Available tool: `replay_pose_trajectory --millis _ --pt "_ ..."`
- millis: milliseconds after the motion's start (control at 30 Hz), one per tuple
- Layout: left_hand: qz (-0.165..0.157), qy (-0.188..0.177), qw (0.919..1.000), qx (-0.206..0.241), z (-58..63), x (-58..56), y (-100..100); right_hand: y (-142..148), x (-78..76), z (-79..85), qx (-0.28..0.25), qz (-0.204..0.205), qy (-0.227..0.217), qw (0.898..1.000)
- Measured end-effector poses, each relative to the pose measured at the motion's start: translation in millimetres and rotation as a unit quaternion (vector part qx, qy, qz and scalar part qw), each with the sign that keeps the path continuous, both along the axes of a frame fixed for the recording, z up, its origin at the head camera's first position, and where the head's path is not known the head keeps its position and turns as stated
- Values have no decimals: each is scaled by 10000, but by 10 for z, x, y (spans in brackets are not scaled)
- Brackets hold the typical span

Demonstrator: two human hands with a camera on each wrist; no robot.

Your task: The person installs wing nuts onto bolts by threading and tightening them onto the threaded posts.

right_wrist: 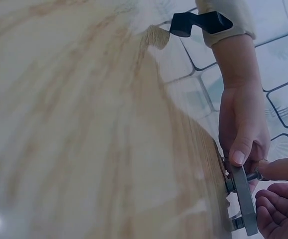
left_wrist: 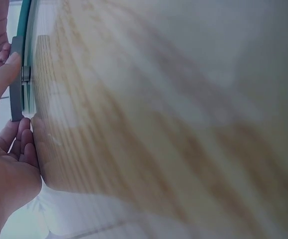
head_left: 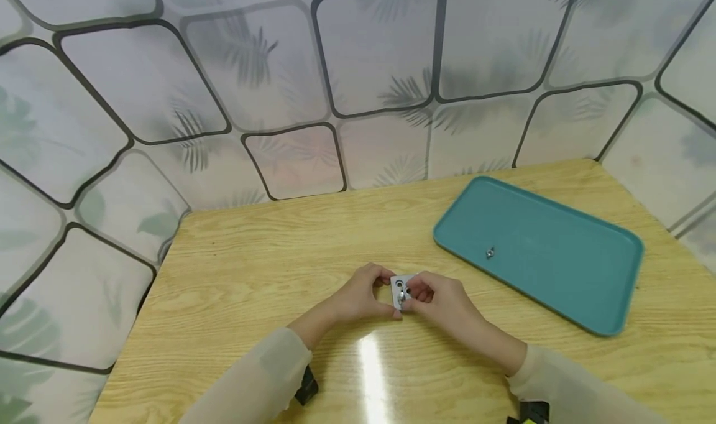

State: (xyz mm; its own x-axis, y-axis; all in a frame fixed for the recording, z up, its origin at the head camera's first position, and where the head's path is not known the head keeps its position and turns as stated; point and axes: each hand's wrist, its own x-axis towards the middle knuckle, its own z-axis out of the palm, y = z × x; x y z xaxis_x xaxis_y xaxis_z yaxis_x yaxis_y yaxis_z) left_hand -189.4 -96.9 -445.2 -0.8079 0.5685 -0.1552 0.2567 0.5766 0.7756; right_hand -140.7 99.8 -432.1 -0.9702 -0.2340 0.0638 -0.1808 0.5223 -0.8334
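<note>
A small grey metal plate (head_left: 394, 291) with round holes is held between the thumb and fingers of my left hand (head_left: 358, 298), gripped at its edges. From the other side my right hand (head_left: 443, 301) pinches a bolt (right_wrist: 254, 176) that stands out from the face of the plate. In the right wrist view, round metal ends (right_wrist: 237, 223) show on the plate's opposite face. The left wrist view shows the plate (left_wrist: 16, 94) edge-on, upright between the left thumb and fingers. Part of the bolt is hidden by the right fingertips.
Right of the hands lies a teal tray (head_left: 559, 256) on the wooden table (head_left: 252, 268). One small shiny metal part (head_left: 490, 253) sits near the tray's left edge. A patterned curtain (head_left: 380, 51) hangs behind the table and along its sides.
</note>
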Motion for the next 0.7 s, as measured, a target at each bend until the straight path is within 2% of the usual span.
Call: replay_pose_trajectory --millis 233,700 --pt "-30 -8 10000 56 9 6 -13 -51 -17 -2 45 -76 -34 10000" --pt "-18 11 10000 -16 7 -1 -6 11 2 8 -9 99 -12 9999"
